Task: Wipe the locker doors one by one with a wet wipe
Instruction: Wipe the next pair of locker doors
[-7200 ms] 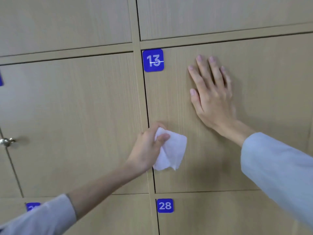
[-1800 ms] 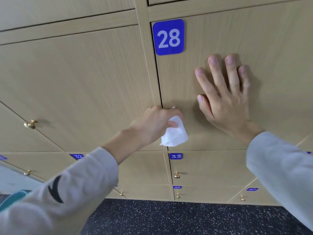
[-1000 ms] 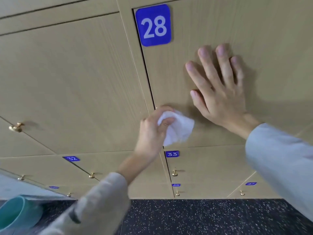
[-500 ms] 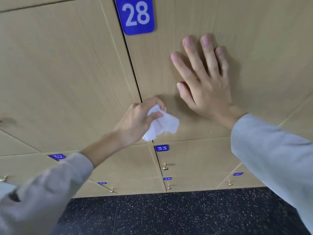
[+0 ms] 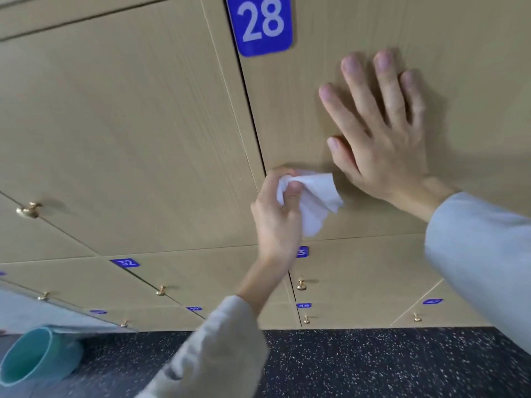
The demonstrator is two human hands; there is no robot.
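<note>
The doors (image 5: 129, 133) are pale tan with fine wood grain. The number plates (image 5: 260, 24) are blue with white digits. The wipe (image 5: 314, 202) is white, the knobs (image 5: 28, 210) brass-gold, the floor (image 5: 373, 366) black with white speckles, the sleeves (image 5: 482, 254) light grey, and the cup (image 5: 37, 357) at near left teal.

The left hand (image 5: 277, 216) presses a crumpled wet wipe (image 5: 314, 201) to locker door 28 (image 5: 330, 81); the right hand (image 5: 379, 133) lies flat beside it.

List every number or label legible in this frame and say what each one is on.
"28": blue plate at the top left corner of the locker door the right hand presses flat.
"32": small blue plate on a lower door, left.
"3": partly hidden plate behind the left hand holding the wipe.
"48": tiny plate, barely legible.
Other low plates: too small or blurred.
</note>
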